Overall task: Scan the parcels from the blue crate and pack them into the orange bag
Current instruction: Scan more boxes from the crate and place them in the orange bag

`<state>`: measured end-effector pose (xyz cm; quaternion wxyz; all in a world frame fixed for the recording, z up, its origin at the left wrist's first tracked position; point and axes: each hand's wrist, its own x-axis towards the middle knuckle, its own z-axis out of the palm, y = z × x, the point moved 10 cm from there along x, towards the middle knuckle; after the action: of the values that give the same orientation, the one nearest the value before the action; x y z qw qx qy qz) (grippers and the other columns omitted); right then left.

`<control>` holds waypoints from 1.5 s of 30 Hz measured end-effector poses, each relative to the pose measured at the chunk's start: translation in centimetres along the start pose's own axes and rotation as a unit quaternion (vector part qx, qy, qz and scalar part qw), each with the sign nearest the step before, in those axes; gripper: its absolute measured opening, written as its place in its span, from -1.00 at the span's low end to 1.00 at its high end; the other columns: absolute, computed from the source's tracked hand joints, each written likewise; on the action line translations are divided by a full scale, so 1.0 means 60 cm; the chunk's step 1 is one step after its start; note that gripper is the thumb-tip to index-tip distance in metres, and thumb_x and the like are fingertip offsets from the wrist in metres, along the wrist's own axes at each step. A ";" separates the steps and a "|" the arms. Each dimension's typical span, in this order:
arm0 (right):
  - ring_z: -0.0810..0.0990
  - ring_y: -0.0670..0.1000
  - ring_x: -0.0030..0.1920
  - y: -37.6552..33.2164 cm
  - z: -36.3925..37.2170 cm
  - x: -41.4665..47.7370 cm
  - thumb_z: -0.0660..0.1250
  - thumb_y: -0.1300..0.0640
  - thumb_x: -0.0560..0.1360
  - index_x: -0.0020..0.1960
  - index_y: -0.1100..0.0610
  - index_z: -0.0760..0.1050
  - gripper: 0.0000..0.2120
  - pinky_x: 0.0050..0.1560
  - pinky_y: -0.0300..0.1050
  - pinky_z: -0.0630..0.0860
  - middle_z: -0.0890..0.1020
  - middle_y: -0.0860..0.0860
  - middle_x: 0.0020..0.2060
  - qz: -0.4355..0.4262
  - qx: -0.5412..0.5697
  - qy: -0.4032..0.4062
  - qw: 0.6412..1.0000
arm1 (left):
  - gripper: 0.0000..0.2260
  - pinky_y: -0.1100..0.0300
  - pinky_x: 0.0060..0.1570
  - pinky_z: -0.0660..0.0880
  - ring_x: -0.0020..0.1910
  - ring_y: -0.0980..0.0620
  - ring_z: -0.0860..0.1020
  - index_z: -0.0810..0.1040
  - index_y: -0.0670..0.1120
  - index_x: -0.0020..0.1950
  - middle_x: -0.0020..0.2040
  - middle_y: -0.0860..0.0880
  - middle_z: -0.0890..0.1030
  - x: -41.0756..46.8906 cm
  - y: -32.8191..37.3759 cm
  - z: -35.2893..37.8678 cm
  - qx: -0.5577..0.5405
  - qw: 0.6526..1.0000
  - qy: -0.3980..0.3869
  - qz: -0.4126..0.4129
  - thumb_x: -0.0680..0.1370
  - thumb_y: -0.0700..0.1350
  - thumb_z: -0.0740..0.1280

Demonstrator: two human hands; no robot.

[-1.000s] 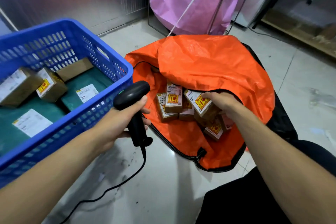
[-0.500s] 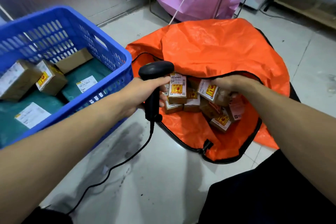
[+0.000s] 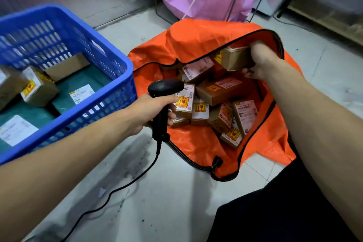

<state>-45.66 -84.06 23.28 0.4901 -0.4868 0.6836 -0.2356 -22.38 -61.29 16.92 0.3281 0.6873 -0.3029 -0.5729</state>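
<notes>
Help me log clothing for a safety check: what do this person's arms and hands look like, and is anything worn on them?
Both arms are bare up to the frame edge; no sleeve shows. The left hand and right hand wear no gloves, and no watch or wristband is visible. Fingers are too hidden to check for rings. Black clothing shows at lower right.

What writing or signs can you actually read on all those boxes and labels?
No word or number can be read.
Yellow stickers on parcels in the orange bag: a red glass sign, writing blurred.
White bag labels: barcodes, print too small.
Labels in the blue crate: blurred.
</notes>
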 end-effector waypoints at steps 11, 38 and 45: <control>0.44 0.00 -0.43 0.063 0.035 0.009 0.02 0.01 0.74 0.07 0.14 0.37 -0.75 -0.31 -0.20 0.32 0.52 0.17 0.22 0.016 -0.239 -0.047 0.970 | -0.69 -0.25 0.26 0.57 -0.21 -0.05 0.71 0.68 -0.09 0.01 -0.18 -0.07 0.73 -0.008 0.015 -0.015 -0.023 1.000 0.006 0.005 0.55 0.16 0.45; 0.60 0.27 0.27 0.025 0.178 -0.174 0.24 0.04 0.69 0.30 0.21 0.55 -0.69 0.36 0.20 0.51 0.63 0.27 0.24 -0.094 -0.431 -0.274 0.855 | -0.72 0.07 -0.04 0.64 -0.26 -0.03 0.68 0.67 -0.10 -0.01 -0.21 -0.08 0.70 -0.131 0.095 -0.117 -0.067 0.989 0.066 0.117 0.59 0.12 0.43; 0.68 0.05 -0.16 -0.084 0.289 -0.296 0.26 0.14 0.68 0.13 0.19 0.59 -0.83 -0.10 -0.10 0.58 0.72 0.09 -0.10 -0.254 -0.243 -0.281 0.893 | -0.77 0.16 -0.19 0.62 -0.32 -0.02 0.65 0.65 -0.09 -0.05 -0.25 -0.07 0.68 -0.220 0.090 -0.231 -0.092 0.976 0.142 0.137 0.61 0.07 0.42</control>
<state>-27.07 -67.54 28.03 0.4511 -0.7941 0.4061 -0.0319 -11.07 -52.66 30.80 0.5053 0.6802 -0.2907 -0.4444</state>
